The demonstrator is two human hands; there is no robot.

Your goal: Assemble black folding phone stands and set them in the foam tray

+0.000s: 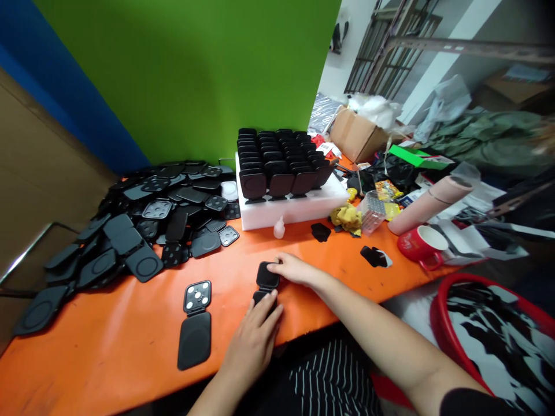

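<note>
A black folding charger pad (268, 276) with two hinged panels lies unfolded on the orange table in front of me. My left hand (254, 335) covers its lower panel, thumb along the left side and fingers over the top, gripping it against the table. At the upper panel's right edge, my right hand (292, 269) has thumb and fingers pinched together on the pad. Whether anything thin is also between those fingertips is hidden. To the left lies a second open charger pad (195, 341), its upper panel showing several white round spots.
A heap of black charger pads (173, 196) fills the table's left. White foam block (281, 212) carries rows of upright pads (281, 156). Nearby are a small bottle (279, 227), black cut pieces (321, 232), yellow cloth (347, 218), red mug (418, 245) and red tub (440, 312).
</note>
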